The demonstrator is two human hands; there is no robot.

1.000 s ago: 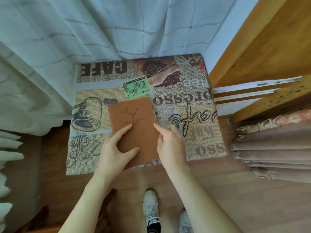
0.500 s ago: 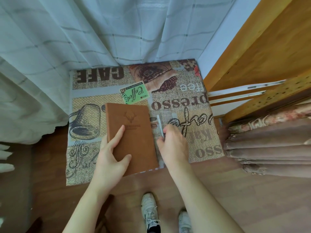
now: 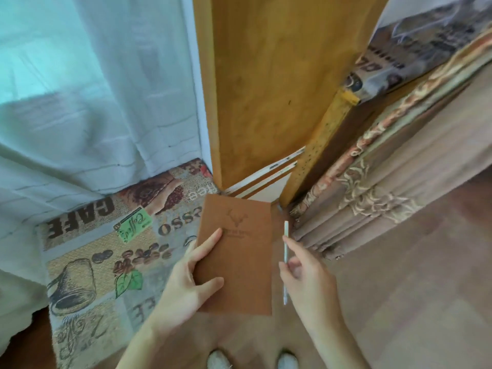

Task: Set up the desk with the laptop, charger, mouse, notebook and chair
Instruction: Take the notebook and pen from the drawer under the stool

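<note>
A brown notebook [image 3: 237, 251] with an embossed deer head is lifted off the low table, and my left hand [image 3: 189, 283] grips its left edge. Beside it, my right hand [image 3: 306, 278] pinches a thin white pen [image 3: 286, 249] that points away from me. The low table with a coffee-print cloth [image 3: 98, 262] lies to the left below the notebook. No laptop, charger, mouse or chair is in view.
A white curtain [image 3: 93, 102] hangs behind the low table. A tall wooden panel [image 3: 269, 89] stands straight ahead. Brown patterned drapes [image 3: 386, 187] cover furniture on the right. Below is wooden floor [image 3: 412, 302], with my two white shoes [image 3: 218, 359] at the bottom edge.
My left hand has lifted the notebook off the cloth and carried it right. My right hand has picked up the white pen. The view has swung right, toward the wooden panel and drapes.
</note>
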